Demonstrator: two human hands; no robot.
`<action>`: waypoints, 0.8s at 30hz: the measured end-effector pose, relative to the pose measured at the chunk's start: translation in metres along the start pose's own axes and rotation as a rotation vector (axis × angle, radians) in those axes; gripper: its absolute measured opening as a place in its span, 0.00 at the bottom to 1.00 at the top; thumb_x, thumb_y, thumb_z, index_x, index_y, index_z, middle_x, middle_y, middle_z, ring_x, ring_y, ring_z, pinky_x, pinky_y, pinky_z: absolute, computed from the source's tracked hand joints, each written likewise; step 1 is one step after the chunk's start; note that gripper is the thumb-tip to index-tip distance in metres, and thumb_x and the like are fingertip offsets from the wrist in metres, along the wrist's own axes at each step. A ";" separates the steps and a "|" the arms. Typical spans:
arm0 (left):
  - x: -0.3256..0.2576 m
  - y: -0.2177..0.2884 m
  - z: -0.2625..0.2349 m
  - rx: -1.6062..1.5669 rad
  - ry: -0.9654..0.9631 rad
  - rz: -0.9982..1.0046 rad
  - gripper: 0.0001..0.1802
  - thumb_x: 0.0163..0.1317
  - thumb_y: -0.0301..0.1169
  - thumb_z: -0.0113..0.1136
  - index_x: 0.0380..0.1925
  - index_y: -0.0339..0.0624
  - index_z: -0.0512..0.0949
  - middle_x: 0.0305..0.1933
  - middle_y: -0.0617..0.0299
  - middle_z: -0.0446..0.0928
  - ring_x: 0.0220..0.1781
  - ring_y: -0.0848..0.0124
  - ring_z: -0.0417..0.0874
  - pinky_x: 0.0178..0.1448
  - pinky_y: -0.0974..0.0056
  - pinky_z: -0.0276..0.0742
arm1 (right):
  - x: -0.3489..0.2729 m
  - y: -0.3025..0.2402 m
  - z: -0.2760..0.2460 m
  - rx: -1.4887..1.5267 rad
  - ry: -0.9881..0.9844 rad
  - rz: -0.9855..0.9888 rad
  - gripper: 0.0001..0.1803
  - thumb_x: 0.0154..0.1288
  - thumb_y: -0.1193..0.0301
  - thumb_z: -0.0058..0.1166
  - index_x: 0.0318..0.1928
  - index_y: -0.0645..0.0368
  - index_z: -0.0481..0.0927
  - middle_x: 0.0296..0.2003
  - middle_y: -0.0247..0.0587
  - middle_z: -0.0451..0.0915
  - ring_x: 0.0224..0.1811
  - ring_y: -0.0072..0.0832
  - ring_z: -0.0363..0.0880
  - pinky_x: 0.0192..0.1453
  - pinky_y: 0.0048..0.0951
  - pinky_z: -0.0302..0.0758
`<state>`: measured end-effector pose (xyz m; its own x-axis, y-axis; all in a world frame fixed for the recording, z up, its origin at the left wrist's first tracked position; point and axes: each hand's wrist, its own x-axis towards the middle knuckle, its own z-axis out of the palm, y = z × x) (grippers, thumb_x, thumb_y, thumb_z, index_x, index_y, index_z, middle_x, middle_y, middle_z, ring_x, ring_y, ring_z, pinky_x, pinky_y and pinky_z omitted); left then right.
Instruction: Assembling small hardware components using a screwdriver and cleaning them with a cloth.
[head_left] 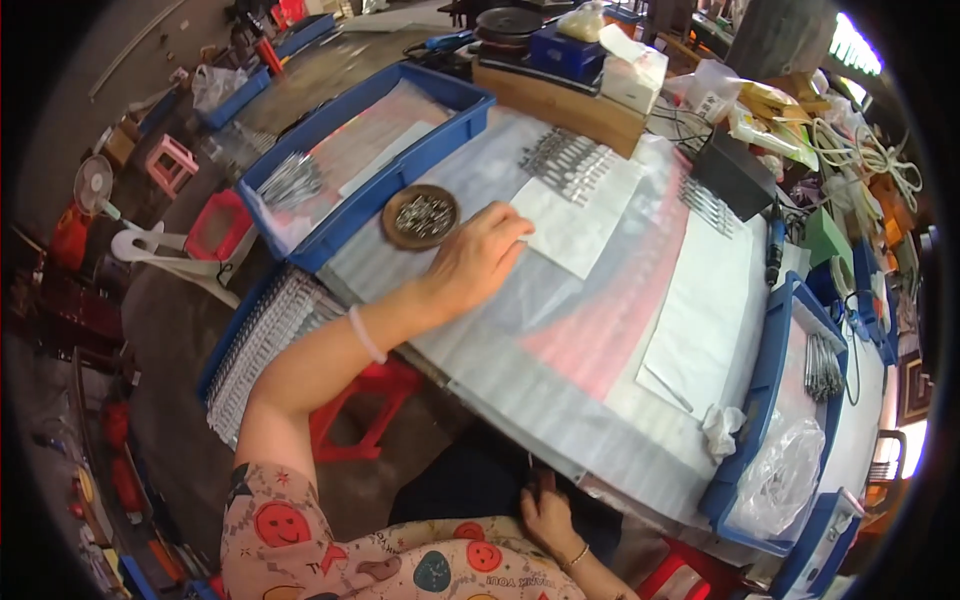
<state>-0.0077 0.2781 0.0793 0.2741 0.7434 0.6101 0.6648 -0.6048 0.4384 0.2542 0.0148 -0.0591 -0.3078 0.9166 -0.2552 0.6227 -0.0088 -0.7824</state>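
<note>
My left hand (478, 255) is over the table just right of a round brown bowl (390, 226) of small shiny metal pieces. Its fingers are bent and pressed together, and whatever they may pinch is too small to make out. Beyond the fingertips lies a white sheet (572, 238), with rows of metal utensil-like pieces (572, 165) at its far end. Low by the table's front edge, above my dark-clothed lap, my right hand (546, 515) is closed. Something thin and light seems to stick up from it, but its kind cannot be told.
A blue tray (372, 172) with thin metal pieces stands at the back left; another blue tray (752, 440) holds clear plastic at right. A second white sheet (695, 310) lies nearer that tray. A wooden block (560, 105) borders the back. A red stool (365, 415) stands below.
</note>
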 end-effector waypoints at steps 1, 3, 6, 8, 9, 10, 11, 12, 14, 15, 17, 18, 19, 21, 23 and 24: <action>0.016 -0.016 0.016 0.004 -0.001 0.013 0.08 0.59 0.22 0.57 0.40 0.37 0.76 0.41 0.53 0.75 0.42 0.55 0.80 0.44 0.55 0.75 | -0.003 0.014 0.008 -0.079 -0.014 0.021 0.21 0.65 0.68 0.50 0.56 0.60 0.67 0.30 0.64 0.79 0.33 0.61 0.79 0.40 0.54 0.75; 0.042 -0.051 0.046 0.269 -0.046 0.182 0.08 0.58 0.24 0.55 0.38 0.40 0.77 0.38 0.57 0.74 0.43 0.60 0.79 0.49 0.56 0.73 | 0.001 0.010 -0.002 -0.011 -0.095 0.005 0.26 0.64 0.66 0.49 0.60 0.62 0.67 0.39 0.66 0.78 0.40 0.63 0.77 0.47 0.53 0.75; 0.070 -0.089 0.076 0.443 -0.113 0.371 0.08 0.57 0.26 0.51 0.37 0.43 0.76 0.36 0.61 0.73 0.43 0.64 0.79 0.53 0.56 0.69 | -0.002 0.016 -0.007 -0.003 -0.157 0.124 0.17 0.62 0.65 0.50 0.46 0.64 0.77 0.37 0.64 0.79 0.39 0.59 0.79 0.44 0.50 0.76; 0.082 -0.102 0.087 0.465 -0.165 0.408 0.06 0.58 0.27 0.50 0.35 0.45 0.75 0.35 0.61 0.72 0.42 0.65 0.78 0.56 0.54 0.67 | -0.001 0.023 -0.004 0.003 -0.154 0.161 0.15 0.62 0.64 0.50 0.39 0.64 0.78 0.30 0.62 0.78 0.33 0.57 0.79 0.39 0.48 0.77; 0.087 -0.105 0.089 0.515 -0.222 0.414 0.05 0.58 0.27 0.49 0.34 0.45 0.74 0.35 0.61 0.72 0.42 0.65 0.78 0.57 0.54 0.67 | 0.000 0.021 -0.007 0.031 -0.155 0.179 0.15 0.63 0.63 0.50 0.37 0.64 0.78 0.28 0.61 0.78 0.31 0.57 0.79 0.38 0.48 0.77; 0.091 -0.108 0.091 0.567 -0.281 0.418 0.04 0.58 0.27 0.49 0.32 0.46 0.73 0.34 0.61 0.72 0.41 0.65 0.78 0.57 0.54 0.67 | 0.005 0.021 -0.012 -0.011 -0.166 0.113 0.15 0.62 0.63 0.51 0.40 0.63 0.79 0.27 0.59 0.78 0.30 0.54 0.80 0.38 0.46 0.78; 0.094 -0.113 0.094 0.598 -0.290 0.451 0.03 0.58 0.26 0.49 0.31 0.46 0.72 0.34 0.62 0.72 0.40 0.65 0.78 0.58 0.54 0.67 | 0.009 0.024 -0.014 0.000 -0.163 0.119 0.15 0.62 0.63 0.51 0.40 0.63 0.79 0.27 0.59 0.78 0.30 0.54 0.80 0.38 0.46 0.78; 0.097 -0.113 0.094 0.596 -0.300 0.458 0.03 0.58 0.26 0.49 0.31 0.46 0.72 0.34 0.62 0.72 0.40 0.65 0.78 0.58 0.54 0.67 | 0.013 0.027 -0.016 0.020 -0.158 0.103 0.15 0.62 0.63 0.52 0.40 0.63 0.79 0.28 0.59 0.79 0.31 0.54 0.80 0.38 0.46 0.78; 0.103 -0.114 0.094 0.635 -0.325 0.488 0.03 0.57 0.26 0.50 0.31 0.46 0.72 0.33 0.62 0.71 0.40 0.65 0.78 0.58 0.55 0.67 | 0.020 0.032 -0.017 0.056 -0.149 0.069 0.15 0.62 0.63 0.52 0.41 0.63 0.80 0.28 0.59 0.79 0.31 0.53 0.80 0.38 0.45 0.77; 0.105 -0.114 0.095 0.633 -0.332 0.492 0.03 0.57 0.26 0.50 0.31 0.46 0.72 0.33 0.62 0.71 0.40 0.65 0.78 0.58 0.55 0.67 | 0.020 0.033 -0.017 0.072 -0.145 0.053 0.16 0.62 0.63 0.52 0.41 0.63 0.80 0.29 0.58 0.79 0.32 0.52 0.80 0.39 0.45 0.77; 0.108 -0.111 0.091 0.617 -0.358 0.490 0.06 0.57 0.27 0.50 0.34 0.45 0.74 0.34 0.62 0.72 0.40 0.65 0.78 0.57 0.57 0.67 | 0.020 0.035 -0.015 0.099 -0.131 0.014 0.16 0.62 0.63 0.53 0.42 0.64 0.80 0.29 0.58 0.80 0.32 0.52 0.80 0.39 0.44 0.77; 0.108 -0.109 0.086 0.621 -0.355 0.497 0.06 0.57 0.27 0.50 0.34 0.45 0.74 0.34 0.62 0.72 0.40 0.65 0.78 0.57 0.57 0.67 | 0.019 0.035 -0.013 0.109 -0.120 -0.010 0.16 0.61 0.63 0.53 0.42 0.64 0.80 0.30 0.58 0.80 0.33 0.51 0.81 0.40 0.44 0.77; 0.106 -0.105 0.082 0.561 -0.293 0.488 0.07 0.58 0.26 0.51 0.37 0.44 0.74 0.35 0.60 0.73 0.41 0.64 0.78 0.56 0.57 0.67 | 0.016 0.029 -0.015 0.117 -0.108 -0.030 0.16 0.61 0.63 0.54 0.42 0.64 0.80 0.30 0.58 0.80 0.33 0.51 0.81 0.40 0.44 0.77; 0.096 -0.084 0.070 0.503 -0.218 0.484 0.09 0.58 0.26 0.51 0.40 0.42 0.74 0.36 0.59 0.74 0.41 0.63 0.78 0.54 0.57 0.68 | 0.010 0.018 -0.021 0.103 -0.242 0.137 0.21 0.65 0.59 0.48 0.43 0.66 0.80 0.35 0.58 0.81 0.39 0.51 0.81 0.47 0.44 0.76; 0.074 -0.064 0.061 0.290 -0.069 0.268 0.12 0.60 0.23 0.54 0.44 0.38 0.74 0.39 0.54 0.76 0.42 0.59 0.79 0.50 0.55 0.71 | 0.006 0.019 -0.026 0.085 -0.345 0.213 0.25 0.69 0.55 0.43 0.46 0.66 0.79 0.37 0.59 0.82 0.41 0.52 0.81 0.52 0.44 0.75; 0.064 -0.041 0.053 0.172 -0.104 0.116 0.13 0.58 0.19 0.55 0.45 0.35 0.72 0.40 0.50 0.75 0.42 0.55 0.79 0.47 0.55 0.74 | 0.003 0.013 -0.024 0.076 -0.286 0.233 0.21 0.61 0.62 0.52 0.43 0.70 0.79 0.34 0.63 0.80 0.36 0.56 0.80 0.45 0.45 0.76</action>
<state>0.0196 0.3660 0.0656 0.4201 0.7024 0.5746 0.7306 -0.6374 0.2449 0.2782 0.0272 -0.0567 -0.3589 0.7380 -0.5714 0.6477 -0.2438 -0.7218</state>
